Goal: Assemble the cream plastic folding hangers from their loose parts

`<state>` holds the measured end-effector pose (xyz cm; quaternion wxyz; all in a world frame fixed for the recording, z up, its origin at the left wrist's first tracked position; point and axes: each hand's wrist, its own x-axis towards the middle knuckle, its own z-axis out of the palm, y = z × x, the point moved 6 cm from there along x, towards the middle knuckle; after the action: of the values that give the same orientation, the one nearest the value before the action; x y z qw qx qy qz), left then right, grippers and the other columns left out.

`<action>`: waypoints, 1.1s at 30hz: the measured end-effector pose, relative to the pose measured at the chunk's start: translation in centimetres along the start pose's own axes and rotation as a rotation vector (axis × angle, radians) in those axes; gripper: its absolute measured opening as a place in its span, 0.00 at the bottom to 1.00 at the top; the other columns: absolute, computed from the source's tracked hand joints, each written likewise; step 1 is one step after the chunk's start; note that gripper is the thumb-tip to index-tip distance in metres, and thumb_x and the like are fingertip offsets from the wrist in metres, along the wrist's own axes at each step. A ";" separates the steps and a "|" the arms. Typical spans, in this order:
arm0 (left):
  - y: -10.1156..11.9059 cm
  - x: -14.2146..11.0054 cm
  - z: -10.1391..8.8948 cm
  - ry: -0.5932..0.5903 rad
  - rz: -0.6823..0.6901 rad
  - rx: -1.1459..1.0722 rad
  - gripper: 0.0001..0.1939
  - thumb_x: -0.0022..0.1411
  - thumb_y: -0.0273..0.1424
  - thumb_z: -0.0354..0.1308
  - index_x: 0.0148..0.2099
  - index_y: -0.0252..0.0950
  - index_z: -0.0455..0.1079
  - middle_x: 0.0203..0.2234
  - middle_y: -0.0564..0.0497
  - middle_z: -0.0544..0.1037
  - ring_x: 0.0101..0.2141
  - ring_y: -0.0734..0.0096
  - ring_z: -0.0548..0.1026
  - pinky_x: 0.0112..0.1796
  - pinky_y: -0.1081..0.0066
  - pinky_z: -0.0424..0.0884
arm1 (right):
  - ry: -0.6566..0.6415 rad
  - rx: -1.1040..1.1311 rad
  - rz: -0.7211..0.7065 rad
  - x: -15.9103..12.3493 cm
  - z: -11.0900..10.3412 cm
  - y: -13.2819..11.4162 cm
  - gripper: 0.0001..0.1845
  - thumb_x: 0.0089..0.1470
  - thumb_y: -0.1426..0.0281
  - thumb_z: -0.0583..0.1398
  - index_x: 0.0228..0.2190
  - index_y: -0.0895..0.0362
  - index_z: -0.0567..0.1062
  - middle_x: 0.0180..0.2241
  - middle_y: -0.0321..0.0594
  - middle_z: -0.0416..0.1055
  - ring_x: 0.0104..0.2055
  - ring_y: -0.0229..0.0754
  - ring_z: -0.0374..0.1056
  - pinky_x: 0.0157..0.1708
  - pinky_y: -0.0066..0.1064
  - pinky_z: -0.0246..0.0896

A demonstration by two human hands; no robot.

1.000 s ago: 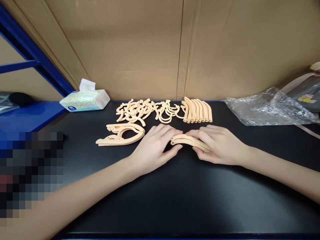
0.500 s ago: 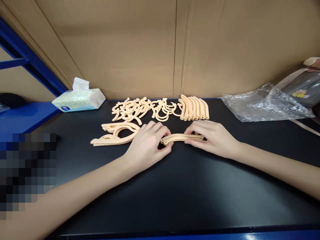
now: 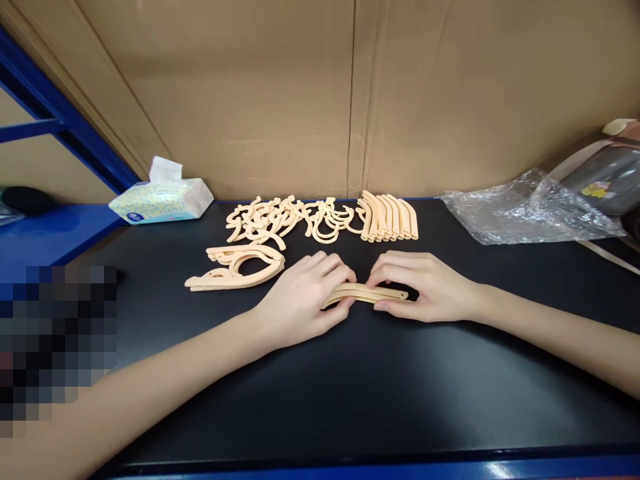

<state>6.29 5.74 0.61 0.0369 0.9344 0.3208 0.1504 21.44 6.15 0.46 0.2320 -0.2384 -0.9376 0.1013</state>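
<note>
**Head view: curved pieces (image 3: 361,292) held between both hands**

Brown cardboard wall (image 3: 240,100) fills the background, and below it spreads the black worktop (image 3: 400,407). On its far right lies a clear plastic bag (image 3: 510,210); on the far left stands a tissue pack (image 3: 160,200). Between them is a heap of hooked parts (image 3: 265,220).

Near the middle, in front of the heap, are the left hand (image 3: 305,297) and right hand (image 3: 425,287). The left grip is closed around the left end of the curved pieces; the right grip pinches them nearer the middle, fingers on the far edge and thumb on the near one. A pale looped frame (image 3: 235,280) lies just beside the left hand, and a row of curved bars (image 3: 390,217) sits beyond the right.

Good handling here, I judge, means light, even pressure from both thumbs, with the layers flush and the ends level so that neither slides.

The pieces' long axis runs left to right across the worktop, bowing away from the person. Their right end points into the hollow of the right hand, showing a small hole (image 3: 403,295); the left end is hidden.
</note>
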 end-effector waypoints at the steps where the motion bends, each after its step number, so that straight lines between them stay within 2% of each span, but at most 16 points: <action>1: 0.1 0.0 0.0 -0.011 0.011 -0.011 0.08 0.66 0.33 0.50 0.45 0.37 0.66 0.38 0.50 0.72 0.37 0.66 0.68 0.37 0.67 0.63 | 0.008 0.014 -0.001 0.0 -0.1 0.0 0.09 0.60 0.64 0.59 0.39 0.57 0.73 0.34 0.40 0.73 0.34 0.38 0.67 0.34 0.30 0.62; 5: 1.0 -0.2 -0.1 -0.068 0.065 -0.083 0.04 0.64 0.31 0.52 0.40 0.37 0.66 0.35 0.51 0.71 0.36 0.68 0.68 0.36 0.69 0.64 | 0.074 0.037 0.049 0.0 -0.7 0.3 0.10 0.64 0.65 0.54 0.38 0.58 0.73 0.31 0.39 0.72 0.31 0.36 0.67 0.32 0.28 0.62; 8: 2.1 -0.7 -0.2 -0.161 0.131 -0.159 0.03 0.63 0.31 0.54 0.38 0.37 0.64 0.33 0.53 0.70 0.34 0.70 0.69 0.35 0.71 0.65 | 0.131 -0.018 0.082 -0.1 -0.9 0.5 0.09 0.64 0.67 0.54 0.36 0.56 0.73 0.29 0.37 0.73 0.30 0.36 0.68 0.32 0.28 0.62; 14: 2.7 -1.2 -0.7 -0.275 0.016 -0.247 0.07 0.57 0.29 0.59 0.35 0.38 0.62 0.30 0.56 0.69 0.30 0.73 0.68 0.31 0.72 0.63 | 0.184 -0.137 0.064 -0.1 -1.0 0.6 0.07 0.63 0.71 0.54 0.35 0.55 0.72 0.30 0.37 0.75 0.31 0.38 0.68 0.34 0.33 0.62; 19: 2.5 -1.1 -0.6 -0.280 -0.015 -0.274 0.10 0.54 0.29 0.60 0.36 0.37 0.62 0.30 0.57 0.70 0.30 0.73 0.68 0.32 0.72 0.63 | 0.162 -0.261 0.113 0.7 -1.9 1.2 0.06 0.62 0.70 0.55 0.37 0.55 0.72 0.35 0.39 0.75 0.37 0.41 0.71 0.40 0.35 0.63; 22: 2.5 -1.0 -0.5 -0.252 0.005 -0.261 0.12 0.54 0.30 0.60 0.41 0.38 0.64 0.32 0.57 0.71 0.31 0.72 0.69 0.34 0.72 0.64 | 0.111 -0.345 0.143 1.9 -2.2 1.7 0.08 0.62 0.68 0.55 0.39 0.56 0.73 0.38 0.41 0.75 0.40 0.44 0.70 0.41 0.37 0.62; 26: 2.5 -1.0 -0.1 -0.229 0.060 -0.220 0.13 0.57 0.32 0.57 0.46 0.38 0.64 0.34 0.55 0.73 0.33 0.70 0.71 0.36 0.71 0.66 | 0.069 -0.453 0.086 4.6 -2.1 2.3 0.11 0.62 0.68 0.55 0.37 0.58 0.77 0.38 0.44 0.73 0.40 0.46 0.69 0.42 0.38 0.59; 31: 2.3 -1.0 0.1 -0.224 0.130 -0.182 0.14 0.63 0.35 0.54 0.50 0.37 0.64 0.37 0.52 0.73 0.34 0.70 0.73 0.36 0.71 0.67 | 0.008 -0.534 0.082 8.5 -0.7 2.9 0.13 0.62 0.67 0.56 0.36 0.57 0.80 0.39 0.45 0.73 0.41 0.47 0.66 0.38 0.37 0.53; 33: 2.2 -0.9 0.2 -0.223 0.146 -0.185 0.15 0.64 0.37 0.54 0.51 0.37 0.63 0.38 0.52 0.73 0.34 0.70 0.73 0.35 0.72 0.67 | -0.019 -0.522 0.122 9.8 -0.1 2.8 0.14 0.62 0.63 0.57 0.37 0.58 0.79 0.38 0.45 0.73 0.42 0.47 0.66 0.39 0.36 0.52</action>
<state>6.97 3.41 0.60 0.1471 0.9587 0.2309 0.0768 14.97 13.47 3.51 0.1475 -0.3455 -0.9179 -0.1281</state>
